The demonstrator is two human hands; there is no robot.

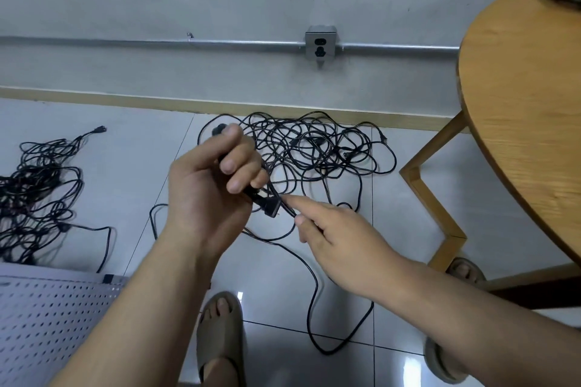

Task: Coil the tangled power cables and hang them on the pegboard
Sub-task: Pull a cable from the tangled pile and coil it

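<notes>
Two hands (left (213, 188), right (339, 242)) on one black cable (267, 206)

No legible text, label, brand or number was observed; the wall outlet box (321, 46) and the power cable plug (267, 206) bore no readable markings.

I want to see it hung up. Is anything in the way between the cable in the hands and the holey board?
Nothing visible blocks the way to the pegboard. But the cable that the left hand grips seems to run into the tangled pile on the floor.
</notes>
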